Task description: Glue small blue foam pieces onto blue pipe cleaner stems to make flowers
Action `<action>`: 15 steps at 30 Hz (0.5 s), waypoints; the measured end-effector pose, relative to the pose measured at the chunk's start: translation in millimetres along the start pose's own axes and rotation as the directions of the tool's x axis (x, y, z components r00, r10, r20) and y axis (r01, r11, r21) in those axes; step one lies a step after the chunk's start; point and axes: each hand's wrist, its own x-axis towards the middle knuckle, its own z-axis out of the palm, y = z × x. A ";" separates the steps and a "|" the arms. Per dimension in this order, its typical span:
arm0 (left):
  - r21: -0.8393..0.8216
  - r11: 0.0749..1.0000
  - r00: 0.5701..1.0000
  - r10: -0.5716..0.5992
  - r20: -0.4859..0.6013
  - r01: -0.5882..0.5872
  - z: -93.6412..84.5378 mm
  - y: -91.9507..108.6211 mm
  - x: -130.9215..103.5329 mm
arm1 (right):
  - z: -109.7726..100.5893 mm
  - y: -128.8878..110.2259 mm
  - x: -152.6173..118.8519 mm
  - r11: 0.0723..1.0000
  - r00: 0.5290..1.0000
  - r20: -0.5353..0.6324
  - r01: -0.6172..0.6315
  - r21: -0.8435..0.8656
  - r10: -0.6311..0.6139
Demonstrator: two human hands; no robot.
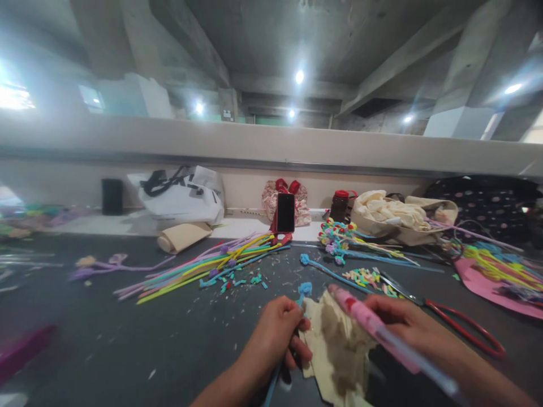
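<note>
My left hand (282,328) pinches the stem of a blue fuzzy flower (304,289), whose knotted head sticks up above the fingertips and whose stem runs down toward the bottom edge. In my right hand (394,316) is a pink tube-like tool (365,316) with a bluish rod at its lower end, slanting down to the right. A cream cloth (335,350) lies crumpled between the two hands, partly under the pink tool. Another blue flower stem (333,271) lies on the dark table just beyond.
Red-handled scissors (464,328) lie at right, beside small cut pieces (365,277). Colourful stems (203,265) spread at centre-left. A phone (285,212), white bag (182,195), brown bottle (340,206) and flower bundle (337,237) stand or lie at the back.
</note>
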 end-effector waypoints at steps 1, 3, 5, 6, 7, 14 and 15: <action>0.007 1.000 1.000 0.001 0.007 -0.001 -0.3 -1.9 1.5 | -6.6 4.2 -0.4 0.985 0.998 -0.054 -0.012 0.174 0.022; 0.010 1.000 1.000 0.007 0.010 -0.008 -0.6 -3.6 3.6 | -14.7 8.7 -2.5 0.883 0.988 -0.135 0.002 0.470 0.070; -0.032 0.999 1.000 0.013 -0.006 -0.013 -0.4 -1.2 2.8 | -14.7 6.1 -5.2 0.789 0.978 -0.181 0.030 0.614 0.103; -0.075 0.997 1.000 0.018 -0.018 -0.020 -0.3 1.3 1.1 | -12.1 2.7 -6.2 0.772 0.976 -0.189 0.033 0.634 0.113; -0.129 0.991 0.999 0.024 -0.031 -0.027 -0.4 4.3 -1.2 | -8.2 -1.2 -6.8 0.772 0.976 -0.187 0.032 0.635 0.113; -0.466 0.882 0.997 -0.043 0.071 0.071 -6.8 15.5 -15.4 | 21.1 -6.0 -6.3 0.787 0.981 -0.112 -0.058 0.614 0.160; -0.479 0.874 0.995 -0.051 0.086 0.086 -7.6 15.6 -16.0 | 23.6 -4.1 -6.5 0.788 0.978 -0.110 -0.075 0.612 0.178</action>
